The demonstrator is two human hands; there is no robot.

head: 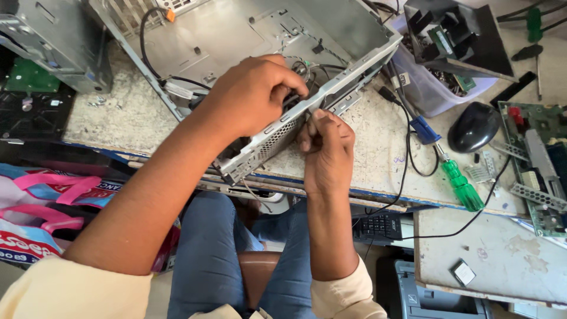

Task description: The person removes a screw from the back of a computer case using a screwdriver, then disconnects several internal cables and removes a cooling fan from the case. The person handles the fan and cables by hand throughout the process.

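Computer case [277,35], grey metal, side panel off, lies flat on the pale stone worktop [378,136], its perforated front edge directly under the fingers. Left hand [251,94] curls over that edge from inside the case, fingers [289,82] clenched on a bundle of dark cables [304,71]; exactly what they pinch is hidden by the knuckles. Right hand [328,147] sits just outside the edge, fingertips pressed together on a small part at the rim; the part itself is too small to identify.

Judgement on technique: brace the case against the worktop, pull on the connector body rather than on the wires, keep skin off the sharp sheet-metal rim.

Right of the fingers: green-handled screwdriver [460,183], black mouse [472,127], green circuit board [537,159], translucent tub of parts [425,88].

Packaging: a bag [35,218] lies below and left of the left forearm, off the worktop, white and blue with pink straps and red lettering. A small white tag [404,79] hangs on a cable beside the tub.
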